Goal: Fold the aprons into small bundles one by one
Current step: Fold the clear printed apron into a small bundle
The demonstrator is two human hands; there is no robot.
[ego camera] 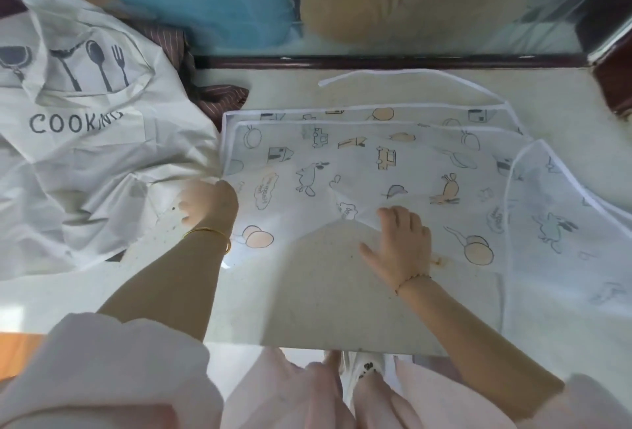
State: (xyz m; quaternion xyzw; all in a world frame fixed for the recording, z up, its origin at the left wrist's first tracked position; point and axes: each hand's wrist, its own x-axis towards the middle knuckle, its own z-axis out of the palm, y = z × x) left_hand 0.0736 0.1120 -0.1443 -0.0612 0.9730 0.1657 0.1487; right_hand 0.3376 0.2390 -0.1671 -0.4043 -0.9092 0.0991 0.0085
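Printed apron [359,168] was only partly folded, your right hand [402,240] pinching its edge, your left hand [210,204] gripping I cannot tell what, and the COOKING apron [85,155] lay unfolded.

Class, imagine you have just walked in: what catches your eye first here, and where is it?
The cartoon-print apron spread across the table draws the eye first, with the left hand at its left edge and the right hand gripping its near fold. At far left lies a crumpled white apron lettered COOKING.
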